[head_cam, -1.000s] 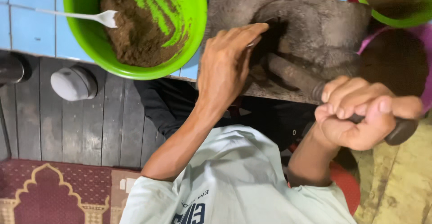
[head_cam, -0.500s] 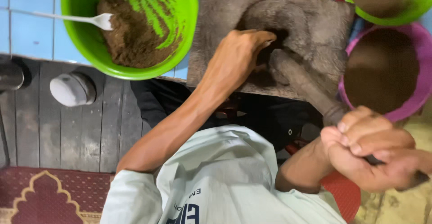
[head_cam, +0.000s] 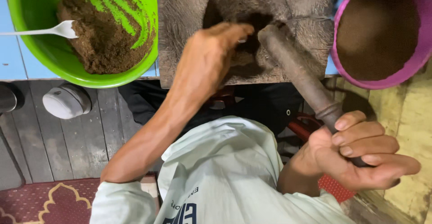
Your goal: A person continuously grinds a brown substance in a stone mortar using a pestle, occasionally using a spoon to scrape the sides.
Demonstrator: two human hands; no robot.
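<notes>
The right hand is gripping the pestle tight at five o'clock, fingers fully curled. The left hand is dipping curled fingers into the mortar hollow at twelve o'clock, touching brown paste beside the pestle's tip. A green bowl is sitting at ten o'clock.

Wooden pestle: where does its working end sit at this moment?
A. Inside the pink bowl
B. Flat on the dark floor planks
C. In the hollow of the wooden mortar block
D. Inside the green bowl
C. The wooden pestle, gripped at its handle by the right hand, slants up so its thick end rests in the hollow of the wooden mortar block, beside the left hand.
</notes>
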